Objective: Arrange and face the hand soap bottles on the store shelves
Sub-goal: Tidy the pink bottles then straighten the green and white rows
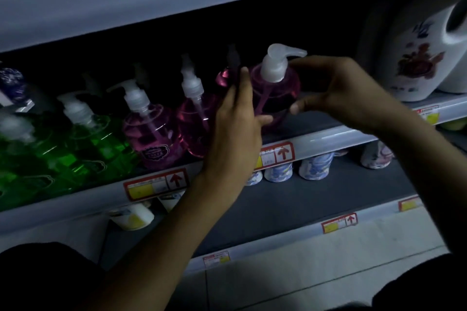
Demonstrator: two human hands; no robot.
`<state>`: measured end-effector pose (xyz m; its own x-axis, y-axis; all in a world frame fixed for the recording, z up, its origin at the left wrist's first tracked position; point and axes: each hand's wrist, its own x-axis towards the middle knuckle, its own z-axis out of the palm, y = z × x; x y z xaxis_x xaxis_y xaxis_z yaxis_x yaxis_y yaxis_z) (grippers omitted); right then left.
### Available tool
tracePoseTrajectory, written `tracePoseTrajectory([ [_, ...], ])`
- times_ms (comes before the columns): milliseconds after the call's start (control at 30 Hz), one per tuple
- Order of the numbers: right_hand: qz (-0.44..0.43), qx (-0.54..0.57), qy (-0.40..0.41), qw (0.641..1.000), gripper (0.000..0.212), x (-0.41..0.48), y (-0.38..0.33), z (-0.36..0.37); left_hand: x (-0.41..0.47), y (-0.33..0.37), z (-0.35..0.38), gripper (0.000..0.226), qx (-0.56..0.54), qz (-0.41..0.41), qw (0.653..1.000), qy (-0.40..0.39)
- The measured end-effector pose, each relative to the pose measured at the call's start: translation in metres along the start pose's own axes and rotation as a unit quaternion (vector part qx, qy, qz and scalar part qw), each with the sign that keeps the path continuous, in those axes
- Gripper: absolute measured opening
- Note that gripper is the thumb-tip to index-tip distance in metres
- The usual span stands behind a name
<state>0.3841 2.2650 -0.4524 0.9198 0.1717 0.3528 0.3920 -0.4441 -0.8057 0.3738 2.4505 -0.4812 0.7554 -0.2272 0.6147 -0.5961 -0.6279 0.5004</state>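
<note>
A pink soap bottle (275, 88) with a white pump stands on the middle shelf (328, 137), its nozzle pointing right. My left hand (237, 124) holds its left side, thumb under the front. My right hand (336, 91) grips its right side with curled fingers and thumb. To the left stand two more pink pump bottles (154, 134) (194, 124), then several green ones (83, 144). Another dark pink bottle (225, 78) sits behind my left hand, partly hidden.
A large white detergent jug (419, 53) stands at the right end of the same shelf. Small white tubs (316, 165) line the shelf below. Price tags (156, 184) run along the shelf edges. An upper shelf (126, 2) overhangs closely.
</note>
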Motion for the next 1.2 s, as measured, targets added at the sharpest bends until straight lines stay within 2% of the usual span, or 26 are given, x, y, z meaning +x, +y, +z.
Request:
tracePoseTrajectory([
  [100, 0.013, -0.009, -0.004, 1.0, 0.069, 0.009, 0.014, 0.006, 0.005, -0.01, 0.008, 0.072, 0.039, -0.038, 0.998, -0.043],
  [267, 0.047, -0.029, -0.032, 0.998, 0.039, 0.015, 0.023, 0.021, 0.007, -0.021, 0.014, 0.069, 0.128, -0.013, 0.99, -0.056],
  [400, 0.057, -0.052, -0.046, 0.996, 0.047, 0.019, 0.02, 0.02, -0.001, -0.026, -0.027, 0.031, 0.172, 0.092, 0.979, 0.058],
  [467, 0.03, -0.033, -0.031, 0.999, 0.055, 0.019, 0.016, 0.02, -0.003, -0.037, -0.052, 0.028, 0.196, 0.059, 0.976, 0.077],
  [567, -0.029, -0.013, -0.069, 0.997, 0.066, 0.018, 0.012, 0.024, -0.002, -0.054, -0.072, 0.042, 0.209, -0.051, 0.976, -0.044],
  [667, -0.042, -0.09, -0.085, 0.991, 0.075, 0.019, 0.013, 0.033, -0.001, -0.058, -0.074, 0.055, 0.222, -0.043, 0.965, -0.135],
  [767, -0.058, -0.162, -0.049, 0.984, 0.076, 0.02, 0.011, 0.044, 0.003, -0.059, -0.074, 0.061, 0.226, -0.036, 0.965, -0.131],
  [933, -0.071, -0.172, -0.056, 0.981, 0.063, 0.02, 0.008, 0.056, 0.0, -0.058, -0.07, 0.056, 0.235, -0.012, 0.967, -0.1],
  [1000, -0.051, -0.13, -0.085, 0.987, 0.055, 0.025, 0.007, 0.049, -0.001, -0.06, -0.069, 0.054, 0.234, -0.006, 0.967, -0.1],
  [1067, -0.015, -0.009, -0.106, 0.994, 0.034, 0.028, 0.0, 0.04, 0.0, -0.06, -0.071, 0.053, 0.232, 0.005, 0.967, -0.102],
  [1133, 0.054, 0.15, -0.05, 0.986, 0.027, 0.033, -0.003, 0.032, -0.003, -0.062, -0.076, 0.049, 0.213, 0.001, 0.972, -0.097],
  [1200, 0.111, 0.211, 0.062, 0.969, 0.026, 0.046, 0.004, 0.026, -0.009, -0.064, -0.083, 0.045, 0.202, -0.009, 0.976, -0.079],
])
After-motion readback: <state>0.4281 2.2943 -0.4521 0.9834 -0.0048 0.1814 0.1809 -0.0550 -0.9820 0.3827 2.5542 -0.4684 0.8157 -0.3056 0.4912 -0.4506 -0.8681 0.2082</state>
